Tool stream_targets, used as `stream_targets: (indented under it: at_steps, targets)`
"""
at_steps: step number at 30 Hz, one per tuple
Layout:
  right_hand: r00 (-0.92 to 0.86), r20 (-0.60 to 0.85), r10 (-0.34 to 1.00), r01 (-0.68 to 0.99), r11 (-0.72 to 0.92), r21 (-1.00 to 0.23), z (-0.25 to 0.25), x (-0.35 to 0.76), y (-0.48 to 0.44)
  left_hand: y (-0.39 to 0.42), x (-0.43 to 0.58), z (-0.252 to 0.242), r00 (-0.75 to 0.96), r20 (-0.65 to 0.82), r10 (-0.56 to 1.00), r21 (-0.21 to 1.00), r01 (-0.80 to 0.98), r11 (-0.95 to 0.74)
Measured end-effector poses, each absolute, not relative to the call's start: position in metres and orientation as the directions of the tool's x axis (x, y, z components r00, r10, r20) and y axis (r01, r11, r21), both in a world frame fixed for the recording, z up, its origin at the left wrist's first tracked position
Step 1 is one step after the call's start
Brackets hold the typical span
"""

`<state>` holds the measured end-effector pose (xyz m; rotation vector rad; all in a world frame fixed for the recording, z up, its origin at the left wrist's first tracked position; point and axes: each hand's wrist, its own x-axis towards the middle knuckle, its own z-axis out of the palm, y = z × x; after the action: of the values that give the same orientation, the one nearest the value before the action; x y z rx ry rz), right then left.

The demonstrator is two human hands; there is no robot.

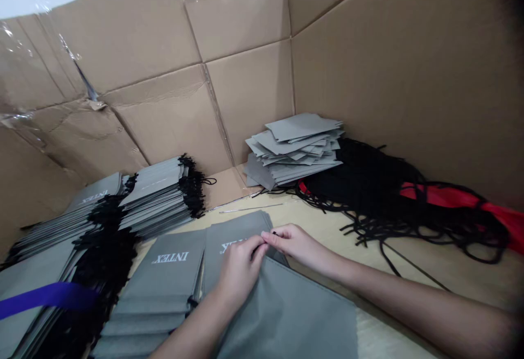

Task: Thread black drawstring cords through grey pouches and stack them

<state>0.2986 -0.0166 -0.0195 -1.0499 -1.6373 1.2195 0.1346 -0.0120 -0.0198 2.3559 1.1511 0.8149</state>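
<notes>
Near the middle, my left hand (240, 271) and my right hand (297, 245) meet with fingertips pinched together at the top corner of a large grey fabric bag (298, 310). The left fingers close on the bag's corner. A small dark bit, apparently the end of a black cord, shows at the right fingertips; most of it is hidden by the fingers. Under and behind my hands lie flat grey bags (229, 233) with white lettering. Just left is an overlapping row of grey bags (164, 261) marked INTEX.
Bundled grey bags with black cords (158, 201) are stacked at the left, near a blue strap (49, 296). At the back stands an uneven pile of grey pieces (298, 143). Loose black cords (368, 184) lie on red material (446, 194). Cardboard walls (388, 75) enclose the table.
</notes>
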Motion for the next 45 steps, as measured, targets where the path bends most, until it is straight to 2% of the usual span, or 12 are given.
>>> stream_targets:
  at_steps: [2, 5, 8, 11, 17, 21, 26, 30, 33, 36, 41, 45]
  targets:
    - [-0.362, 0.017, 0.932, 0.011, 0.023, -1.0, -0.017, 0.299, -0.017, -0.013, 0.135, -0.017, 0.505, 0.327, 0.799, 0.536, 0.596, -0.597]
    - [-0.42, -0.102, 0.902, -0.218, -0.21, -0.953, -0.013, 0.298, -0.021, -0.015, 0.135, -0.014, 0.521, 0.329, 0.788, 0.44, 0.654, -0.616]
    - [-0.393, -0.15, 0.907, -0.377, -0.308, -0.874, -0.013, 0.296, -0.023, -0.016, 0.134, -0.013, 0.549, 0.338, 0.764, 0.332, 0.69, -0.643]
    - [-0.373, -0.212, 0.903, -0.434, -0.371, -0.821, -0.015, 0.296, -0.023, -0.017, 0.133, -0.014, 0.574, 0.344, 0.743, 0.295, 0.685, -0.666]
    - [-0.377, -0.188, 0.907, -0.387, -0.338, -0.858, -0.017, 0.302, -0.021, -0.017, 0.133, -0.015, 0.578, 0.341, 0.741, 0.333, 0.663, -0.67]
    - [-0.398, -0.127, 0.909, -0.289, -0.255, -0.923, -0.014, 0.305, -0.021, -0.017, 0.134, -0.017, 0.562, 0.312, 0.766, 0.371, 0.671, -0.642]
    - [-0.384, -0.186, 0.904, -0.115, -0.247, -0.962, -0.016, 0.305, -0.015, -0.017, 0.138, -0.017, 0.526, 0.26, 0.81, 0.467, 0.666, -0.582]
    - [-0.39, -0.132, 0.911, -0.021, -0.152, -0.988, -0.018, 0.304, -0.012, -0.016, 0.139, -0.014, 0.505, 0.257, 0.824, 0.527, 0.641, -0.557]
    - [-0.403, -0.172, 0.899, -0.032, -0.201, -0.979, -0.017, 0.304, -0.013, -0.015, 0.139, -0.012, 0.512, 0.265, 0.817, 0.542, 0.622, -0.566]
    - [-0.374, -0.217, 0.902, -0.071, -0.261, -0.963, -0.014, 0.307, -0.012, -0.014, 0.137, -0.013, 0.509, 0.289, 0.811, 0.502, 0.641, -0.58]
    - [-0.137, -0.184, 0.973, -0.185, -0.208, -0.961, -0.011, 0.321, 0.0, -0.014, 0.135, -0.017, 0.479, 0.337, 0.811, 0.447, 0.676, -0.585]
    - [-0.124, -0.134, 0.983, 0.066, -0.127, -0.99, -0.016, 0.32, 0.004, -0.015, 0.135, -0.013, 0.451, 0.315, 0.835, 0.474, 0.688, -0.55]
